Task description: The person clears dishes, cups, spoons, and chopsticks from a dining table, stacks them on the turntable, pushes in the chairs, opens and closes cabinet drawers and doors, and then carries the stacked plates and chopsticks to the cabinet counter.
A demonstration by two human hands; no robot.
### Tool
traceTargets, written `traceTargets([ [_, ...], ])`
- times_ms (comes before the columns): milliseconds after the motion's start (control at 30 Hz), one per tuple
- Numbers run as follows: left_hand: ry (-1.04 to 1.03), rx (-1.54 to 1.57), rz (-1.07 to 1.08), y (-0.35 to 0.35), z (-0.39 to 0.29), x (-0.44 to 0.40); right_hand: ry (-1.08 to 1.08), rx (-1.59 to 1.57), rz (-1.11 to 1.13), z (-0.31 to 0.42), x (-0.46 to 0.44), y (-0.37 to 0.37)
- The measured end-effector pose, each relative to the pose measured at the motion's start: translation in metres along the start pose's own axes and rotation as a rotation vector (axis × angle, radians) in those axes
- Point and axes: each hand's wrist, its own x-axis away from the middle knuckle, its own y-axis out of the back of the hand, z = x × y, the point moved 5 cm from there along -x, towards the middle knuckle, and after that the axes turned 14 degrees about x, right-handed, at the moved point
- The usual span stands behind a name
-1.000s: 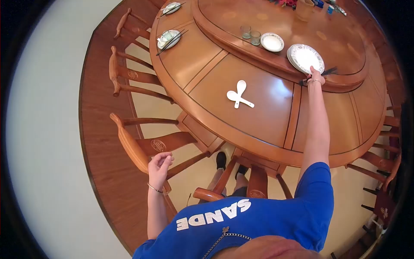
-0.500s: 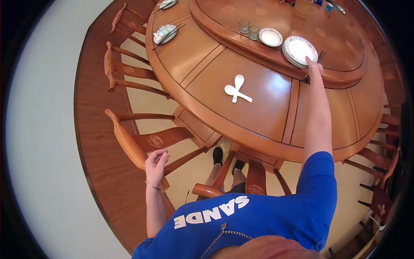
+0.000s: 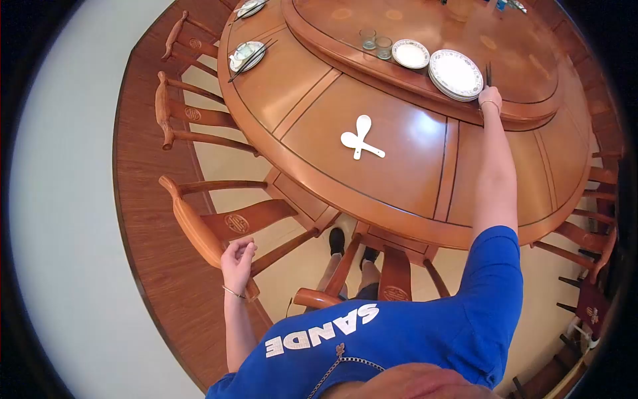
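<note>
My right hand (image 3: 490, 98) reaches to the edge of the raised turntable, closed round dark chopsticks (image 3: 489, 74) whose ends point away from me. Just left of it sits a stack of patterned white plates (image 3: 456, 73). Beside the stack are a smaller white dish (image 3: 411, 54) and two glasses (image 3: 375, 43). Two white spoons (image 3: 361, 138) lie crossed on the lower table top in front of me. My left hand (image 3: 237, 261) hangs loosely curled above a chair back, thumb apart from the fingers, holding nothing.
The round wooden table (image 3: 392, 213) has a place setting (image 3: 247, 57) with chopsticks at its left. Wooden chairs (image 3: 193, 223) stand round the edge. One chair (image 3: 335, 292) is directly before my body. Further items sit at the turntable's far side.
My right hand has moved from the edge of the plate stack to the right, onto the chopsticks, which now point more upright in view. My left hand has barely shifted.
</note>
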Motion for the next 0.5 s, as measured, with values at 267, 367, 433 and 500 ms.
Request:
traceTargets([
  [267,-0.021,-0.045,0.011,-0.016,-0.006,-0.007,0.17,0.456,-0.052,0.009,0.014,0.0],
  [367,-0.017,-0.016,0.049,-0.034,-0.012,-0.02,0.191,0.552,-0.032,0.013,0.018,-0.004],
  [433,-0.024,-0.069,0.211,-0.064,-0.023,-0.033,0.166,0.519,-0.038,0.008,0.012,-0.006],
  [500,0.04,0.07,0.327,-0.097,-0.017,-0.056,0.187,0.499,-0.047,0.011,0.02,-0.002],
])
